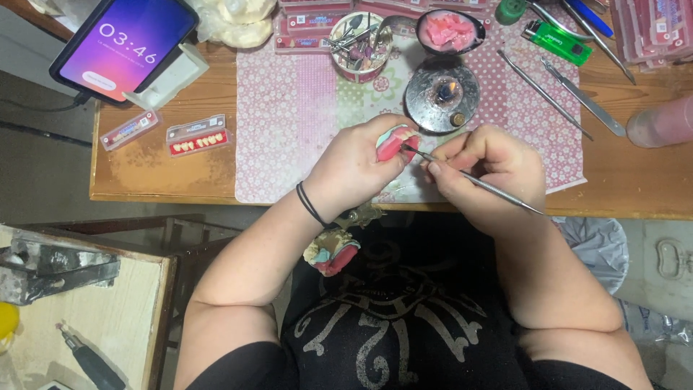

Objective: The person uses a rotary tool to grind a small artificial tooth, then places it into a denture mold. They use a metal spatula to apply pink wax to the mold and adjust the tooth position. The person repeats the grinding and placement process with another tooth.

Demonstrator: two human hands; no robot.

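Partly hidden in the left hand (354,170) is a pink wax denture (393,143); only its pink edge and a pale greenish base show above the curled fingers, which are clamped round it over the near edge of the table (166,173). Right hand (484,170) pinches a thin steel tool (476,179), fingers shut on the shaft, its tip touching the wax; the far end pokes out past the wrist. Behind them sits a round dark burner (442,95) with a small flame, on a pink flowered mat (303,108). A cup (359,45) is crammed with small tools, hard to make out. Below the table edge a second pink-and-pale denture model (332,253) rests by the lap, half cut off by the forearm. A phone (124,45) leans top left.
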